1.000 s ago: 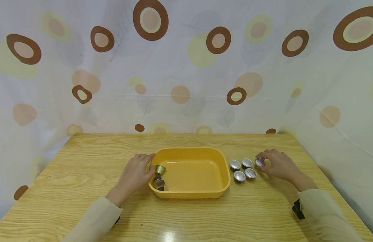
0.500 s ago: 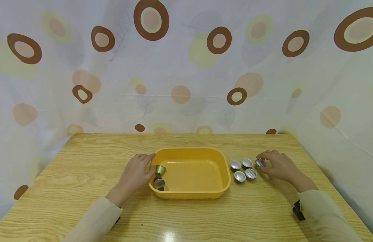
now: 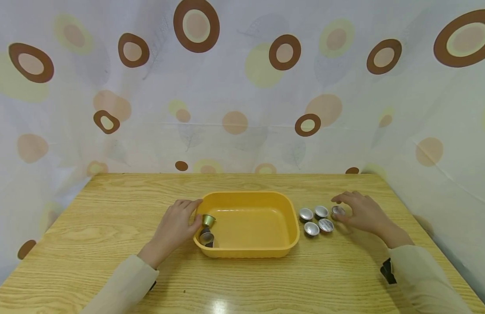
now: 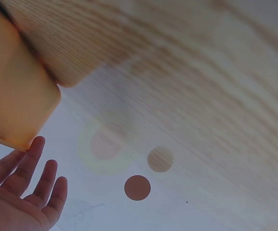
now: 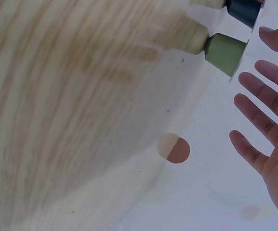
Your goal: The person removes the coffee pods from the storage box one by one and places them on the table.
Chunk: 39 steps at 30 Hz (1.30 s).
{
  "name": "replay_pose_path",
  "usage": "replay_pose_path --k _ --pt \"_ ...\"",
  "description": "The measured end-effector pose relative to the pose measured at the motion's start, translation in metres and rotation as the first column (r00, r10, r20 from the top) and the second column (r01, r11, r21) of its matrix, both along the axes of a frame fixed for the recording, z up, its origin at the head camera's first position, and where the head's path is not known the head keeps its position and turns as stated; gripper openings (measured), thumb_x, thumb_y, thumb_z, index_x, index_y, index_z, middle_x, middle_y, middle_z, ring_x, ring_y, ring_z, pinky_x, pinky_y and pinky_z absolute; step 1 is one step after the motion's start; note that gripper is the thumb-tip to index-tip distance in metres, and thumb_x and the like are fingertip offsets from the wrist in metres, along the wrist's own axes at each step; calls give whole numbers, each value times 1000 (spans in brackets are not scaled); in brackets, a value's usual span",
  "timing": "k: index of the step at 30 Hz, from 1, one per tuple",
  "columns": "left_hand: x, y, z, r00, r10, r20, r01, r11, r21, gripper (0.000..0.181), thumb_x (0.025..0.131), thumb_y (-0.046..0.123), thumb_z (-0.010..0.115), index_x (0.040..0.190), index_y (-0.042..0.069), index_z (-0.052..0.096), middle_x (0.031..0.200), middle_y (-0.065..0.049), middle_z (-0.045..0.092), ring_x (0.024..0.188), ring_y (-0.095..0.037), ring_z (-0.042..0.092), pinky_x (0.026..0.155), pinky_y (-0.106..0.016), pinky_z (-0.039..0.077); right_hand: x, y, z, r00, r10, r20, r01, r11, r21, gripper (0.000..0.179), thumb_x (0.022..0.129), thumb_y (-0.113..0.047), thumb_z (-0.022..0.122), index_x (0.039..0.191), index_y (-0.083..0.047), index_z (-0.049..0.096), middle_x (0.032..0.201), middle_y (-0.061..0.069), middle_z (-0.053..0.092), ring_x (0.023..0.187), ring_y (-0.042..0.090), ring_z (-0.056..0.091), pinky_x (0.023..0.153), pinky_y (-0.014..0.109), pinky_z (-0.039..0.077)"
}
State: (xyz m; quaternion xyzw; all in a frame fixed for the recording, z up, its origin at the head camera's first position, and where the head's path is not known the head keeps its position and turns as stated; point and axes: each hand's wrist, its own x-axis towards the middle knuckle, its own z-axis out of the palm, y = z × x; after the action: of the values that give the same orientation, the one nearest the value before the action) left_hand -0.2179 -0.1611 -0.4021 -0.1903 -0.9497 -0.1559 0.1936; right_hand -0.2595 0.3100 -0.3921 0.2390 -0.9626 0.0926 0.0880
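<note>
My left hand [image 3: 179,220] rests its fingertips on the left rim of a yellow plastic basin [image 3: 256,253]. In the left wrist view the fingers [image 4: 33,156] are extended, one tip right at the basin's rim. My right hand [image 3: 362,213] hovers with spread fingers around a silver-lidded coffee capsule [image 3: 338,210] on the table. The right wrist view shows this hand [image 5: 273,106] apart from a green capsule [image 5: 225,54] and a dark capsule [image 5: 244,12]. Inside the basin's left end lie a gold-green capsule [image 3: 208,220] and dark capsules [image 3: 206,236].
Several more capsules [image 3: 311,229] stand lid up between the basin and my right hand. The wooden table [image 3: 108,226] backs onto a patterned cloth [image 3: 234,148], which also rises along both sides.
My right thumb and fingers have spread apart and come off the capsule, which stays where it stood. The left hand and basin have not moved.
</note>
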Motion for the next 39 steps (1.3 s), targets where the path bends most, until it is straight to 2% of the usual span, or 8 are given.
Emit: replay_pose_path --k 9,19,26,33,39 --pt "-1 0 -1 1000 0 1 0 1000 0 38 86 21 57 122 8 59 107 -7 66 103 -25 57 85 -42 48 1 -14 8 997 46 -66 -46 999 -6 35 80 -24 68 111 -7 62 108 11 63 100 35 56 78 59 41" --pt "-1 0 -1 1000 1 -6 -1 1000 -1 38 85 20 57 121 8 59 107 -6 66 103 -25 57 84 -42 48 1 -35 8 987 104 -121 -103 995 11 32 81 -27 67 107 -10 64 108 8 64 100 30 57 79 56 42" --pt "0 0 -1 1000 2 1 -2 1000 2 38 86 21 57 122 9 59 107 -6 66 103 -25 57 84 -42 48 3 -53 8 971 162 -175 -162 987 12 33 77 -28 70 105 -11 65 103 6 65 96 28 58 79 54 44" --pt "0 0 0 1000 5 7 -5 1000 -5 38 86 21 56 122 8 58 107 -6 66 103 -26 57 85 -42 47 5 -68 11 958 201 -203 -203 979 9 33 79 -28 69 106 -11 65 105 6 64 98 27 58 79 51 46" --pt "0 1 1 1000 9 14 -9 1000 -16 39 86 21 56 123 8 58 108 -7 66 103 -26 57 84 -42 47 7 -83 16 938 253 -238 -260 966 5 32 79 -27 69 106 -11 65 105 5 64 99 25 57 79 48 47"
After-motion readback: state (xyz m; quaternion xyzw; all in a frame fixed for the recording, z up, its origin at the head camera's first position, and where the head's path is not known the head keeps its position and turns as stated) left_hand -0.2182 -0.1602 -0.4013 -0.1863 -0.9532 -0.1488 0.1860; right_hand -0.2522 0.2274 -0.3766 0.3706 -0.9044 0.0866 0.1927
